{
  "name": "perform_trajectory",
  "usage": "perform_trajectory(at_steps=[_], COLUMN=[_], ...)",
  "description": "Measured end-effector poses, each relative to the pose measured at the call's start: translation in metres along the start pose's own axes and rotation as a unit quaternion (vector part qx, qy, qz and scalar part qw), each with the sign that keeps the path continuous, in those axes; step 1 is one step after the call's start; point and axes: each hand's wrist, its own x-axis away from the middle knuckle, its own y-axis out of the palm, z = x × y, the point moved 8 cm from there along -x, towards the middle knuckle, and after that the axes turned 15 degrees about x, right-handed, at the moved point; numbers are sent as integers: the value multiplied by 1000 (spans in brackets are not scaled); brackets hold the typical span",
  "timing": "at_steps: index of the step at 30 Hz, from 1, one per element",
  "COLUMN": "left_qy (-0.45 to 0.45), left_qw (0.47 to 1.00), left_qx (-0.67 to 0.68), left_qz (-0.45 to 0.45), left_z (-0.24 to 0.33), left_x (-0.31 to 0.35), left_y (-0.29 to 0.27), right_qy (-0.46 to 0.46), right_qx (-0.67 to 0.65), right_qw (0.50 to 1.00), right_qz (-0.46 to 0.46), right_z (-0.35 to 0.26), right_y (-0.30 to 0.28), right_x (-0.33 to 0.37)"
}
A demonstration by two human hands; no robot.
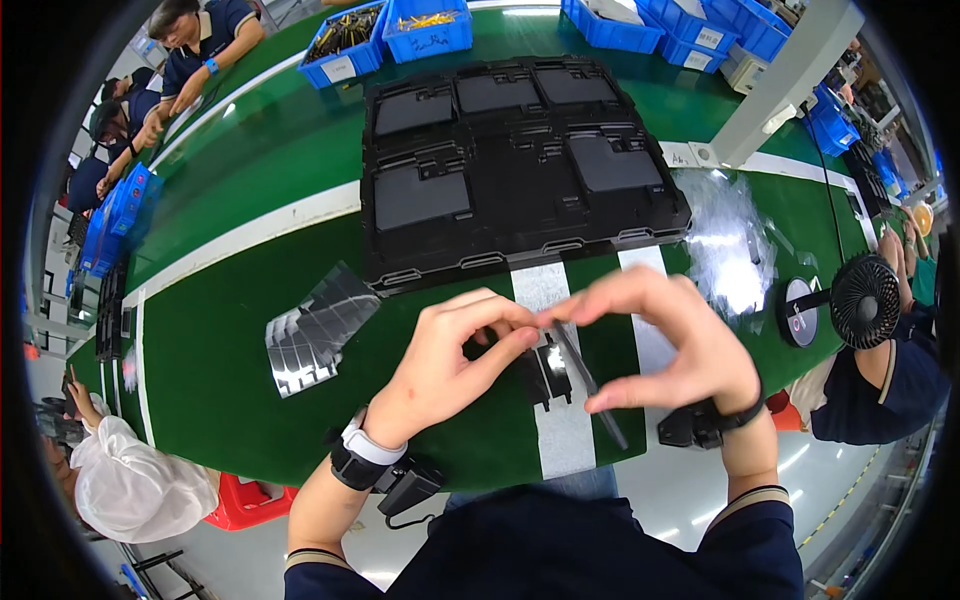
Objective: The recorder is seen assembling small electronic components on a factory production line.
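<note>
Slanting between left hand [440, 365] and right hand [680, 345], thin dark piece [582, 374].

Dark panel [611, 425], green tabletop [220, 380], blue bins [430, 42]

A slim, dark grey panel [585, 377] sits right of centre in the frame, seen nearly edge-on as a narrow bar. It slants from upper left to lower right, its lower end free and squared off; the upper end is partly covered from view. Immediately to its left is a small black bracket-like piece [548, 375], with glossy highlights on its face and short prongs along its lower edge. Whether the two are joined cannot be told.
</note>
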Motion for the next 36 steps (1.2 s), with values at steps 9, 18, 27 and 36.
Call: perform_trajectory(at_steps=[9,18,27,36], left_qy=[-7,-36,-39,-36], left_qw=[985,984,983,983], left_qx=[-162,-155,-160,-162], left_qz=[-49,-80,-77,-76], left_z=[-8,-11,-12,-13], left_x=[5,10,10,10], left_y=[17,24,25,24], right_qy=[81,62,61,58], right_qx=[299,252,231,239], right_qw=[946,955,965,964], right_qz=[-95,-144,-112,-106], right_z=[23,28,26,25], right_y=[39,39,46,47], right_x=[63,81,77,76])
